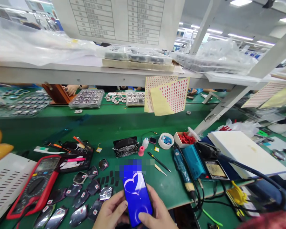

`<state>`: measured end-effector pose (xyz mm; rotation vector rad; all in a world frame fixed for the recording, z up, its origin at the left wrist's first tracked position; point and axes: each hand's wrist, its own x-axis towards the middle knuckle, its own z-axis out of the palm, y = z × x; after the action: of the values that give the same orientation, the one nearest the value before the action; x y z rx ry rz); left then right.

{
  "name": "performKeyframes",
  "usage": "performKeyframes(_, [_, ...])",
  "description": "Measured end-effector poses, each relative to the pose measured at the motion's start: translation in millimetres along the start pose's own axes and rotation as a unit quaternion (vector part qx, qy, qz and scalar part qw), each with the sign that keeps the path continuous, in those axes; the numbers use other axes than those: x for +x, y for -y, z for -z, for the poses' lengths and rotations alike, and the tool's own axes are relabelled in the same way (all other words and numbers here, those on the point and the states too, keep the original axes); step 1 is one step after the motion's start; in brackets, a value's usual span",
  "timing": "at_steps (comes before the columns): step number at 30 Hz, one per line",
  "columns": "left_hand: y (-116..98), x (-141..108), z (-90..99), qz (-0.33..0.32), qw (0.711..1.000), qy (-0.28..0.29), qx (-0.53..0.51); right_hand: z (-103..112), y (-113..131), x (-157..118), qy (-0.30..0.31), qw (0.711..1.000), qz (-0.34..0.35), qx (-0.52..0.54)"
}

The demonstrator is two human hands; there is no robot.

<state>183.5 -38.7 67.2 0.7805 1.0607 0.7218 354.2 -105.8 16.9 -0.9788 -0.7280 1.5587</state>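
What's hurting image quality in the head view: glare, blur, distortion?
Head view: ceiling lights blown out; bright reflections on the glossy dark pieces; blocky pixelation over the top end of the phone; red cloth at lower right blurred; wide-angle stretch toward the edges.

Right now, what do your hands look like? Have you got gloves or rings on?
Both are bare: my left hand and my right hand have no gloves, and no rings that I can see. The thumbnails look short, with no bright polish. The picture cuts off below, so I can't tell about sleeves.
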Motion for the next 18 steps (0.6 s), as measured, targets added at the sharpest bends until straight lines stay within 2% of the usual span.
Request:
performKeyframes(4, [0.9,0.8,3.8,0.006,1.0,0.011,0.025,-15.9,14.7,-4.9,-0.091,0.996,0.014,0.02])
performKeyframes(9, [3.7,4.8,13.8,-0.006,0.992,0.117,0.054,-20.4,29.9,-10.3,-0.138,0.99,0.001,-0.037])
performKeyframes(18, [-3.5,-2.7,11.5,-0.025,0.987,0.142,0.074,-22.2,31.4,-18.9,-0.192,0.979,-0.001,-0.066])
